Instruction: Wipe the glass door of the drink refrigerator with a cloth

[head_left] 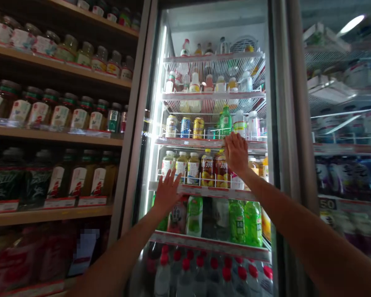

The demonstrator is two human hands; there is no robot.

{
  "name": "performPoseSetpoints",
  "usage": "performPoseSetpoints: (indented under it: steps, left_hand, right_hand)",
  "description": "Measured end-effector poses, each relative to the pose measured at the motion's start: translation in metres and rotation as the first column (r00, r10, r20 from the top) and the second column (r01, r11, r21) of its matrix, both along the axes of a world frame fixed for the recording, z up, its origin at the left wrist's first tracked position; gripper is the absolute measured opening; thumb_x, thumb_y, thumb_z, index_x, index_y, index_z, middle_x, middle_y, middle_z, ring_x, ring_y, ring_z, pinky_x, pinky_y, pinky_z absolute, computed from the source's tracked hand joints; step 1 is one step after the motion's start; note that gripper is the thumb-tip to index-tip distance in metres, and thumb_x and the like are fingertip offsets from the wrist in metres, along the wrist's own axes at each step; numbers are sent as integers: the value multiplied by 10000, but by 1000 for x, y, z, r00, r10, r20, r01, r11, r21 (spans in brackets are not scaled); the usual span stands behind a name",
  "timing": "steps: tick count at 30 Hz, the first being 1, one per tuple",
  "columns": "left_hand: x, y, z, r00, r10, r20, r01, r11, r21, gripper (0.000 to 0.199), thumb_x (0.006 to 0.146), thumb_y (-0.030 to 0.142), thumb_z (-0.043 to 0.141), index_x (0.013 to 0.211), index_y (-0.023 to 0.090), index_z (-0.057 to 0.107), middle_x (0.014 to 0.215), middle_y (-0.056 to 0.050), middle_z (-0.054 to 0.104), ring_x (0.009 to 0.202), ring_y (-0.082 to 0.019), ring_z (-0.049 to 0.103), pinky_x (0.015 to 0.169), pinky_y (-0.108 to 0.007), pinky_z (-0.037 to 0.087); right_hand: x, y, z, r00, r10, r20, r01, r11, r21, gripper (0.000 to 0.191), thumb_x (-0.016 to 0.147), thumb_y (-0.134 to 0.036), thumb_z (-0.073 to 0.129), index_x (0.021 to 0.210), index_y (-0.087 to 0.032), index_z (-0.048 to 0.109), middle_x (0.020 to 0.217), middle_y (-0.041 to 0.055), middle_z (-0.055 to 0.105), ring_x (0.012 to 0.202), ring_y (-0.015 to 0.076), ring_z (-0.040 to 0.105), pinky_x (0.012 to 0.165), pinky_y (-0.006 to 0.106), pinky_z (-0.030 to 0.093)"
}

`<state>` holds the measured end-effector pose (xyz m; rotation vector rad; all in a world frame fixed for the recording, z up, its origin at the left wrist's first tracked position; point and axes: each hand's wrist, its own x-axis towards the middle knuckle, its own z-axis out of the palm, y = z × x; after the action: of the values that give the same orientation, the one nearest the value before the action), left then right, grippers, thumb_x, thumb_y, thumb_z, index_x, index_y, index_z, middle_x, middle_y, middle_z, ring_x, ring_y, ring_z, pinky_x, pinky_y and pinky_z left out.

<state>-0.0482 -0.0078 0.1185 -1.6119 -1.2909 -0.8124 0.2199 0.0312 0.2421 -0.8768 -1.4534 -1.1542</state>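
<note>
A tall drinks cooler (191, 237) stands lit in front of me. My left hand (167, 192) is raised with its fingers spread, in front of the shelf of pale-labelled bottles (181, 165). My right hand (236, 152) is higher, stretched flat, near the third shelf's edge and a clear bottle with a green label (239, 123). Both hands look bare of any object. Whether either palm touches glass, I cannot tell. Dark tea bottles with yellow caps (207, 167) show between the hands. A green bottle (225, 120) stands left of my right fingertips.
Wooden shelves (58, 133) with rows of jars and bottles line the left side. Green bottles (236, 220) and red-capped clear bottles (185, 276) fill the cooler's lower part. Metal door frames (292, 123) edge the cooler, with another glass-fronted cooler (349, 146) at right.
</note>
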Motion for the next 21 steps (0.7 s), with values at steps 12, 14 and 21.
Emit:
performPoseSetpoints:
  steps: [12,14,21]
  left_hand:
    - [-53,-9,-33,996,94,10,-94,996,-10,582,867,412,417,1372,136,331,1461,-139,285,1353,-268,257,1076,-521,237]
    - [-61,-10,-38,996,91,7,-91,995,-49,562,870,410,409,1364,150,345,1455,-127,306,1343,-259,284,1070,-520,254]
    - [-85,-20,-44,991,126,33,-122,987,-103,528,867,402,409,1330,150,396,1438,-125,341,1333,-258,305,1070,-533,251]
  right_hand:
    - [-65,7,11,955,81,285,-67,996,-57,452,862,-195,419,1311,-146,430,1423,121,368,1343,289,239,1077,513,212]
    - [-80,8,16,965,87,248,-73,995,-65,452,861,-193,413,1308,-125,430,1433,134,348,1347,298,225,1075,516,211]
    - [-133,12,-23,673,171,719,-139,985,-104,388,868,-203,442,1254,-211,484,1399,63,423,1326,236,294,1071,460,244]
